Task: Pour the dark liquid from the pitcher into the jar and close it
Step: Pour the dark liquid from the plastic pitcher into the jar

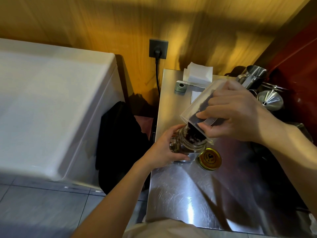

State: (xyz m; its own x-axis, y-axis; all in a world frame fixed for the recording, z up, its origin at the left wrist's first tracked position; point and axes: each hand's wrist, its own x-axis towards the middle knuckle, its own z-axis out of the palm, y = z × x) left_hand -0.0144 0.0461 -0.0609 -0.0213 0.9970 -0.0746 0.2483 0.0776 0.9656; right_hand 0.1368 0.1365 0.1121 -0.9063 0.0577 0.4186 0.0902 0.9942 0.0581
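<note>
Dark liquid [194, 133] is running from the clear pitcher [202, 100] into the glass jar [190, 145], so I am in the middle of the pour. My right hand [235, 115] is wrapped around the pitcher, fingers and thumb clamped on its wall, tipping it steeply with its lip right over the jar's mouth. My left hand [164, 150] is curled around the jar's side, steadying it on the steel counter [185, 194] near the left edge. A dark streak lies along the pitcher's lower wall, so I judge it is nearly drained, though some liquid remains to come. How full the jar is I cannot tell; my hand covers much of it. The gold lid [210, 158] lies flat on the counter just beside the jar, not yet fitted. What is left, I judge: finish the pour, set the pitcher down, fit the lid on the jar.
</note>
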